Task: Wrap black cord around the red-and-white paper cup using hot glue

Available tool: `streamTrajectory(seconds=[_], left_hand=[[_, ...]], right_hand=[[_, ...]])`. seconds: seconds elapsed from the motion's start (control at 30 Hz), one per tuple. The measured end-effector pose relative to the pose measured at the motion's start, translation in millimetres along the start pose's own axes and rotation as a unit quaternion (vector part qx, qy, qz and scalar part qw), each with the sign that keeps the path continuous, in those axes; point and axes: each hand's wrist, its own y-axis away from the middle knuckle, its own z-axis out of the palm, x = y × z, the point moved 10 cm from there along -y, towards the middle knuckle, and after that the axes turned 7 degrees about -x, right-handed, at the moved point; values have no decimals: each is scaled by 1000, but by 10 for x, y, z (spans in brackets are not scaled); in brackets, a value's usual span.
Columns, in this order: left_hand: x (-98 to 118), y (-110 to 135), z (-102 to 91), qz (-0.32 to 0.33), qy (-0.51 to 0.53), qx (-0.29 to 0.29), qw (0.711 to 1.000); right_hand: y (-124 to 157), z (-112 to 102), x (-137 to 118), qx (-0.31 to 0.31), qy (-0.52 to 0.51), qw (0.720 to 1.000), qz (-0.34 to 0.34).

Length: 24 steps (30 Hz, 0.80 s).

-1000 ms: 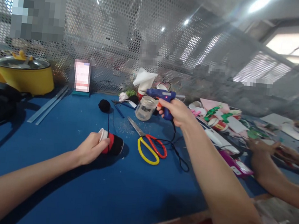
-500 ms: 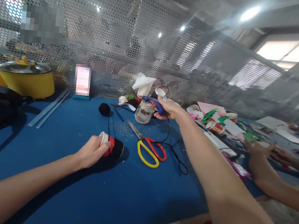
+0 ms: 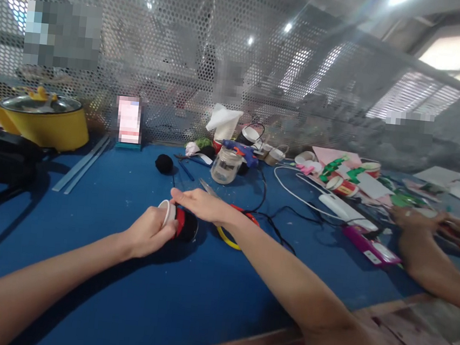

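My left hand [image 3: 149, 232] is wrapped round a paper cup [image 3: 180, 223], tilted on its side, with a white rim, a red band and black yarn wound round its base end. At the cup's upper side, my right hand [image 3: 198, 203] pinches the black yarn [image 3: 174, 180], which runs to a black yarn ball [image 3: 164, 164]; the fingertips are partly hidden. Scissors [image 3: 228, 238] with yellow and red handles lie partly behind my right forearm. A blue glue gun [image 3: 241, 151] rests across the top of a clear jar [image 3: 225, 168].
A yellow pot [image 3: 47, 125] and clear strips [image 3: 82, 166] are at the left. A phone [image 3: 130, 120] stands at the back. On the right lie a white power strip [image 3: 348, 211], cables, a purple box [image 3: 371, 247] and craft scraps. A co-worker's hands [image 3: 416, 220] work there.
My right hand has let go of the glue gun, leaving it on the jar, and come down left to the yarn at the cup. My left hand still holds the cup.
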Motion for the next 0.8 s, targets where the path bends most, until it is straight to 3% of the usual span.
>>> streamTrajectory(seconds=[0.07, 0.17, 0.3, 0.4, 0.5, 0.67, 0.8], left_hand=[[65, 0, 19, 14, -11, -15, 1000], [79, -10, 6, 11, 8, -20, 1000], [-194, -16, 3, -105, 143, -7, 984], [-365, 10, 61, -177, 251, 3, 951], [-440, 24, 97, -204, 315, 22, 927], [-528, 42, 151, -232, 381, 49, 894], [-575, 45, 180, -253, 391, 48, 884]], right_hand=[[-25, 79, 1, -5, -58, 998, -9], [24, -59, -2, 56, -147, 987, -27], [109, -229, 0, 89, -218, 971, -46], [156, -331, -14, 116, -220, 967, -58], [195, -416, -49, 152, -196, 966, -73], [236, -495, -59, 188, -156, 967, -76], [255, -541, -48, 202, -121, 969, -74]])
